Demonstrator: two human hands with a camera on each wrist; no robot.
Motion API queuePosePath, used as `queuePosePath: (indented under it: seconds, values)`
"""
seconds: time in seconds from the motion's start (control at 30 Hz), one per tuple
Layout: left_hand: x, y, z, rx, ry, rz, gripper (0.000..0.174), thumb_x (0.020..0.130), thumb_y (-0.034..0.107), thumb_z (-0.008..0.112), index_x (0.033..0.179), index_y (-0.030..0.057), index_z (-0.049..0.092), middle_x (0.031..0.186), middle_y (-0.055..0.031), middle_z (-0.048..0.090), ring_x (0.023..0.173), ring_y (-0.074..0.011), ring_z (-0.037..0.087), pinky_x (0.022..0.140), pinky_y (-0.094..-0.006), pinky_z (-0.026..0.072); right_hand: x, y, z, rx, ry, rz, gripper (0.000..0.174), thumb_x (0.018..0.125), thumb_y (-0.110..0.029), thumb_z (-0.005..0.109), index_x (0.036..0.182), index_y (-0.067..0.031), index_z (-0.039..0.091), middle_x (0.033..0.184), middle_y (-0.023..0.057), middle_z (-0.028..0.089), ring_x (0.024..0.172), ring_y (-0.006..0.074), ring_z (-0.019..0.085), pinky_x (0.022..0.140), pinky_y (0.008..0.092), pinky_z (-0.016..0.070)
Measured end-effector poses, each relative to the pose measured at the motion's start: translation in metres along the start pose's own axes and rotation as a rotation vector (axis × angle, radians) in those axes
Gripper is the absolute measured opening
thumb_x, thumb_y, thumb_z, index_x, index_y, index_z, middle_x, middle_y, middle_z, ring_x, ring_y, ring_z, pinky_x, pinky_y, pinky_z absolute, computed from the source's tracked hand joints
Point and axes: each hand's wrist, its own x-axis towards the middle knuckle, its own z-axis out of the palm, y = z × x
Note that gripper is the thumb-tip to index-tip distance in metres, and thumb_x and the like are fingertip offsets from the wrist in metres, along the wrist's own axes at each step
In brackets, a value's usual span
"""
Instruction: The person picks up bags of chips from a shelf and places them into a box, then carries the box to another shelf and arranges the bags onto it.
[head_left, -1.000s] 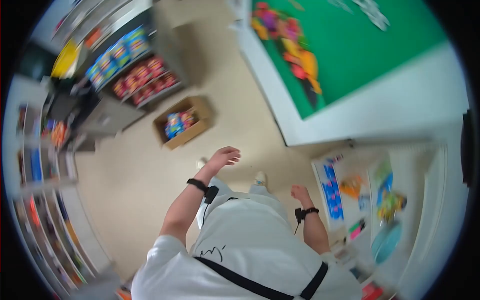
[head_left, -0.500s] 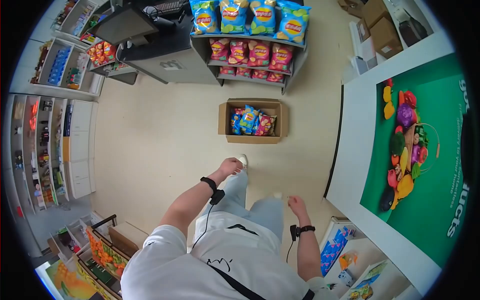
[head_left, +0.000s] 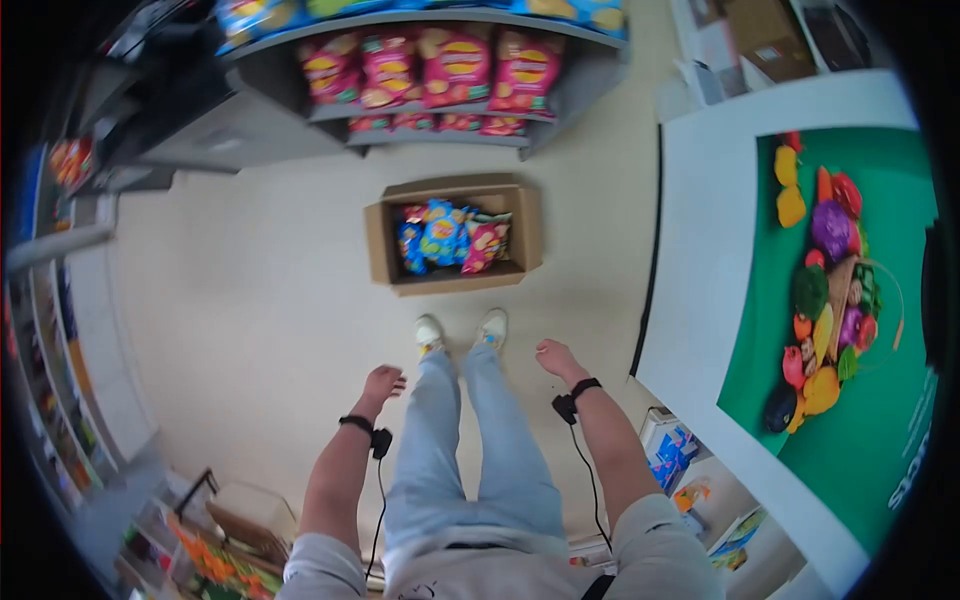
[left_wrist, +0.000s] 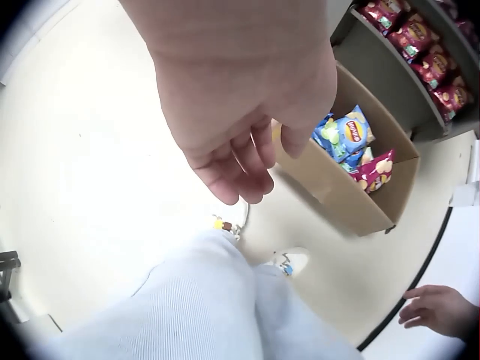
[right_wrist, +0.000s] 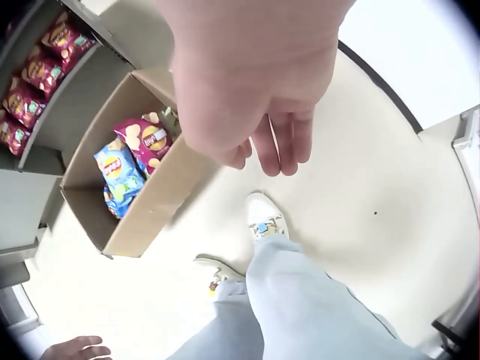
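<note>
An open cardboard box (head_left: 455, 290) stands on the floor just in front of the person's shoes. Blue chip bags (head_left: 440, 232) and red chip bags (head_left: 484, 246) lie loosely inside it. My left hand (head_left: 384, 383) hangs empty in the air, nearer the person than the box, its fingers loosely curled. On the other side my right hand (head_left: 560, 358) also hangs empty with relaxed fingers. Both wrist views show bare fingers, the left hand (left_wrist: 240, 135) and right hand (right_wrist: 262, 112) each overlapping the box's edge in the picture.
Beyond the box a grey shelf rack (head_left: 575, 95) carries red chip bags (head_left: 455, 68) below blue ones. A white counter (head_left: 690, 290) with a green vegetable-print panel (head_left: 765, 330) runs along the right. Shelves (head_left: 85, 340) line the left, and a crate display (head_left: 220, 555) stands at lower left.
The person has turned toward the chip rack and walked up to the box, which now lies straight ahead of both feet. Both hands stay empty, the left having swung back toward the body.
</note>
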Motion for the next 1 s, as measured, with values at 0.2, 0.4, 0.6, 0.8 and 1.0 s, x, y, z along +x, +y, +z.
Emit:
queuePosePath:
  seconds: [0.2,0.4,0.6,0.8,1.0]
  values:
    - [0.113,0.016,-0.036,0.057,0.029,-0.034,0.045,0.099,0.029,0.063,0.136,0.0055,0.052,0.112,-0.0142,0.070,0.092,-0.0250,0.071,0.075,-0.0394,0.0596,0.098,-0.006,0.022,-0.012,0.027,0.085,0.050,0.090,-0.026,0.064,0.135,-0.0056,0.060,0.127,0.0256,0.068,0.119,0.0415,0.065,0.103,0.0468,0.0518]
    - [0.172,0.087,-0.033,0.033,0.122,-0.032,0.066,0.100,0.032,0.066,0.153,0.0091,0.035,0.128,-0.0209,0.062,0.096,-0.0310,0.071,0.079,-0.0429,0.0613,0.174,-0.020,0.041,0.372,0.267,0.232,0.082,0.091,-0.035,0.067,0.160,-0.0061,0.033,0.130,0.0265,0.067,0.123,0.0448,0.062,0.106,0.0462,0.0497]
    - [0.237,0.127,0.005,-0.044,0.264,0.088,0.081,0.097,0.039,0.072,0.159,0.0119,0.028,0.142,-0.0233,0.053,0.101,-0.0361,0.070,0.084,-0.0461,0.0628,0.235,-0.036,0.010,0.493,0.441,0.168,0.082,0.091,-0.034,0.066,0.162,-0.0124,0.030,0.130,0.0266,0.067,0.118,0.0449,0.065,0.101,0.0498,0.0524]
    - [0.398,0.081,-0.041,0.123,0.300,0.134,0.052,0.094,0.010,0.068,0.142,0.0103,0.049,0.132,-0.0175,0.058,0.103,-0.0382,0.068,0.085,-0.0518,0.0663,0.302,-0.026,0.043,0.425,0.490,0.210,0.044,0.090,-0.020,0.060,0.131,-0.0053,0.061,0.111,0.0284,0.071,0.105,0.0464,0.068,0.090,0.0526,0.0557]
    - [0.308,0.129,-0.004,0.012,0.134,0.122,0.039,0.093,-0.002,0.054,0.132,-0.0028,0.052,0.121,-0.0197,0.062,0.103,-0.0376,0.069,0.081,-0.0481,0.0691,0.193,-0.019,0.036,0.512,0.669,0.294,0.022,0.083,-0.013,0.061,0.097,0.0013,0.071,0.097,0.0281,0.072,0.096,0.0464,0.069,0.085,0.0540,0.0560]
